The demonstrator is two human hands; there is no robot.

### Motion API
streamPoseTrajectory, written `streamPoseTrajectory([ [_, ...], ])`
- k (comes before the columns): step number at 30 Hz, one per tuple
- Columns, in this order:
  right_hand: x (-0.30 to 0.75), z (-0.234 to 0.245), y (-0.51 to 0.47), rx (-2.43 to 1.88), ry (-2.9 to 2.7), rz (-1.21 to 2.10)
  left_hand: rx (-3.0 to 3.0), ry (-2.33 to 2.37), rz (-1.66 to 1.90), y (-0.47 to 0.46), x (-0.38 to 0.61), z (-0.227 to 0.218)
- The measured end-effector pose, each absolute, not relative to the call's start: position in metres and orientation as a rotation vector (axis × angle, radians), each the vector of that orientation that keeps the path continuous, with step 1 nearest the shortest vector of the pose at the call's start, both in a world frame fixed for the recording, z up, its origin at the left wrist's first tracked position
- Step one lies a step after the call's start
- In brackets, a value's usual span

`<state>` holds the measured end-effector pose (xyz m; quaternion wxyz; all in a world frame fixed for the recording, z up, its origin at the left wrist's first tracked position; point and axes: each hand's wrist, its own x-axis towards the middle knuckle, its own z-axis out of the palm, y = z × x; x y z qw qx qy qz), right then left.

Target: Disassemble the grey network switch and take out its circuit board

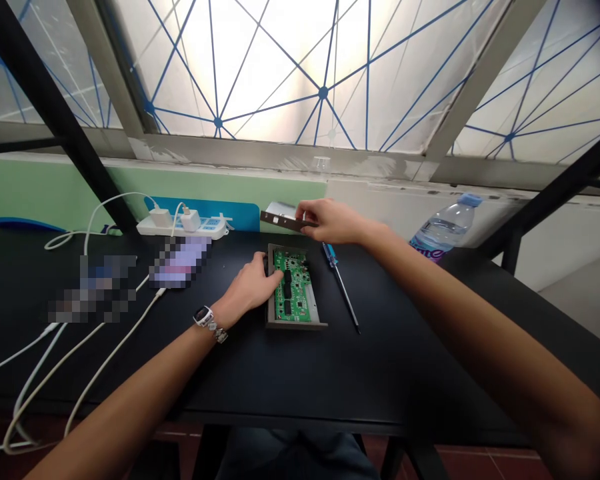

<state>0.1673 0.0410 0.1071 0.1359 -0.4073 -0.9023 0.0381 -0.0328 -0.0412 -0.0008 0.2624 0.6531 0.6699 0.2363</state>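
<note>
An opened grey device case [271,313] lies on the black table [290,373], and a green circuit board [295,293] sits inside it. My left hand [253,283] rests on the case's left side, fingers curled against the board's edge. My right hand [330,220] is raised behind the case. It pinches the grey metal cover [280,217] by its right end and holds it above the table's far edge. On my left wrist is a watch [206,317].
A blue-handled screwdriver [341,283] lies just right of the case. At the back left, a white power strip [180,225] with chargers feeds white cables [80,347] across the table's left part, past two blurred items. A water bottle [443,230] stands far right.
</note>
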Motion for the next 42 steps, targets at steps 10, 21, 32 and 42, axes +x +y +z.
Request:
streamPoseTrajectory([
  [10,0.142,0.05,0.083,-1.331,-2.691,0.187,2.041,1.903,0.399,-0.048,-0.032,0.007],
  [21,0.153,0.022,0.085,-1.303,-2.553,0.376,2.135,1.954,0.509,-0.05,-0.035,0.008],
  [32,0.222,0.049,0.079,-2.018,-2.322,0.587,2.745,1.414,0.68,-0.006,-0.002,0.018],
  [42,0.221,0.036,0.063,-2.127,-2.226,1.021,2.521,1.366,0.707,0.006,0.005,0.0],
])
